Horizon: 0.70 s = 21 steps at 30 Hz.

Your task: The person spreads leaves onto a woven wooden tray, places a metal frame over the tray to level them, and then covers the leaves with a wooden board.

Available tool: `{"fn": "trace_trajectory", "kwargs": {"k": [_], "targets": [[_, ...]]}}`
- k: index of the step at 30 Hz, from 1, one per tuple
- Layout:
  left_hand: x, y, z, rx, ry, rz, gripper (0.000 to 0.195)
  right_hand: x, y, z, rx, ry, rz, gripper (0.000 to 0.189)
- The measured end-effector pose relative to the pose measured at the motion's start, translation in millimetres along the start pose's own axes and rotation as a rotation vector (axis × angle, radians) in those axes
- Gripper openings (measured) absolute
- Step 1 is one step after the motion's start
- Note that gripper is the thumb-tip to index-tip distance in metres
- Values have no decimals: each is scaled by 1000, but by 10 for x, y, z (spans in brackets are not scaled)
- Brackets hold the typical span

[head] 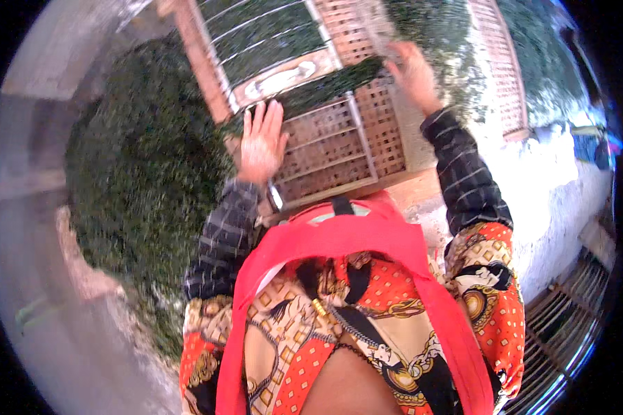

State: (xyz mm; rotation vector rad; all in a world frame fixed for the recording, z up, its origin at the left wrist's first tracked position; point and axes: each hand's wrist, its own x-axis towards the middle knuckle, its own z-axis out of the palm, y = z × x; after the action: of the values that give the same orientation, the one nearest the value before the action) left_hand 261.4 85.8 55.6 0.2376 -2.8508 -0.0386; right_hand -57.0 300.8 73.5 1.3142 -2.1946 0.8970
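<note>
A narrow band of dark green, loose fibrous or leafy material (337, 85) runs across a frame with thin pale bars (361, 137). My left hand (262, 137) lies palm down at the band's left end, fingers extended and slightly apart. At the right end is my right hand (415, 75), blurred, with its fingertips at the material; whether they grip it is unclear. Beneath the frame lies a brown perforated board (387, 127). A wooden crosspiece (249, 93) with a blurred white shape on it adjoins the band's far side.
A large heap of the green material (145, 155) lies at my left. More of it (425, 26) is spread at the far right, beside another perforated board (498, 67). A slatted rack or grate (555, 321) stands at the lower right, near a whitish wall or ledge (550, 207).
</note>
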Motion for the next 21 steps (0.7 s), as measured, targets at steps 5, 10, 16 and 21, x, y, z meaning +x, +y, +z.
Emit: {"fn": "trace_trajectory", "kwargs": {"k": [5, 10, 16, 21], "targets": [[165, 1, 290, -132, 23, 3, 65, -400, -345, -256, 121, -32, 276, 34], [159, -65, 122, -155, -61, 11, 66, -471, 263, -469, -60, 322, 433, 51], [159, -66, -14, -160, -85, 14, 71, 184, 414, -412, -223, 279, 468, 72], [203, -14, -93, -180, -125, -27, 73, 163, 873, -468, -218, 244, 302, 27]]}}
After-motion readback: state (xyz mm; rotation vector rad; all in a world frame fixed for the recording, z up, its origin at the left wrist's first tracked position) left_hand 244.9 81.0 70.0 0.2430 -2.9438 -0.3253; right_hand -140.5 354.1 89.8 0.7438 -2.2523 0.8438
